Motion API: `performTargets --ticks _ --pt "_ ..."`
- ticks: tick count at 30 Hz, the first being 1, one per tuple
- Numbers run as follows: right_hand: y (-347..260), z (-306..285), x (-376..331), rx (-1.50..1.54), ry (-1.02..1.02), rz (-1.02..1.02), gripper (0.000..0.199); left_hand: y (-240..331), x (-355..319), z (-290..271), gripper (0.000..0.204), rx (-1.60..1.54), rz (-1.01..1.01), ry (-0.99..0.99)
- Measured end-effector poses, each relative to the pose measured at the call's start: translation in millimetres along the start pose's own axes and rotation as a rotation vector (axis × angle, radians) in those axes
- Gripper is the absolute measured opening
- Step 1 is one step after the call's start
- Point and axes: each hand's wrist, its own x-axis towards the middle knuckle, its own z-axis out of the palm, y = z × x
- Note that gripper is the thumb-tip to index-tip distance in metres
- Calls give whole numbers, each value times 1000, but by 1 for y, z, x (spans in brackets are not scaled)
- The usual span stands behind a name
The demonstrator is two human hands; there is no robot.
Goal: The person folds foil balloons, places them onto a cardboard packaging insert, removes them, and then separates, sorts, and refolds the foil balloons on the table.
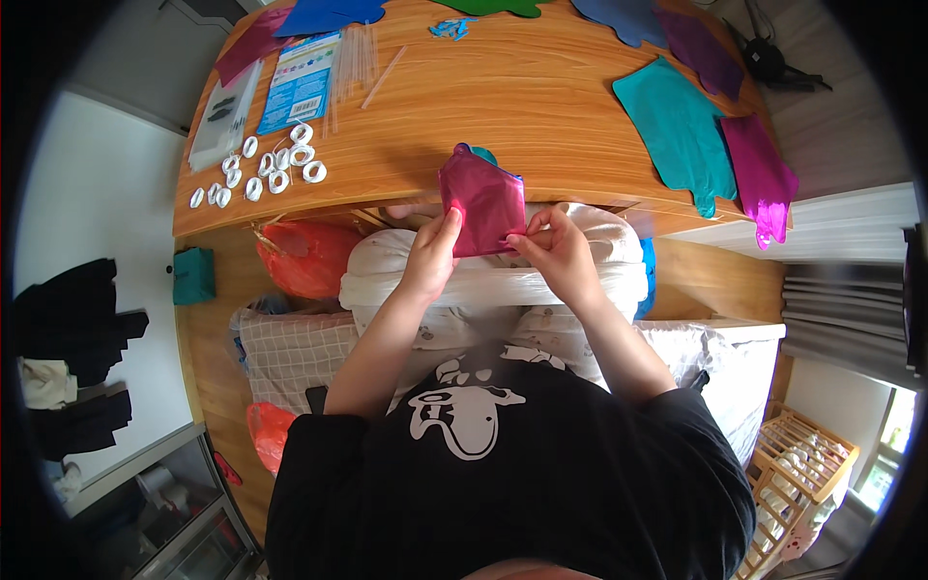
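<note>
A flat, shiny magenta foil balloon (486, 208) is held up over my lap, at the table's near edge. My left hand (433, 253) is closed on its left side, with the thumb lying on the front. At its lower right corner, my right hand (559, 253) pinches the foil between thumb and fingers. A bit of teal shows behind the top of the balloon, and I cannot tell what it belongs to.
Flat foil balloons in teal (677, 130), magenta (759, 174), purple (704, 53) and blue (333, 14) lie along the wooden table (541, 106). White ribbon rolls (278, 159), clear straws (356, 68), a blue package (298, 82) and small blue pieces (452, 28) lie there too.
</note>
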Motion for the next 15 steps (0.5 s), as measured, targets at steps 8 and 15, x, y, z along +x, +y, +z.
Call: performTargets --ticks 8,15 --pt "9 -1 -27 -229 196 -593 23 11 -15 21 51 -104 103 -80" --pt "-3 6 -32 299 100 -340 35 22 -20 34 51 -194 180 -123"
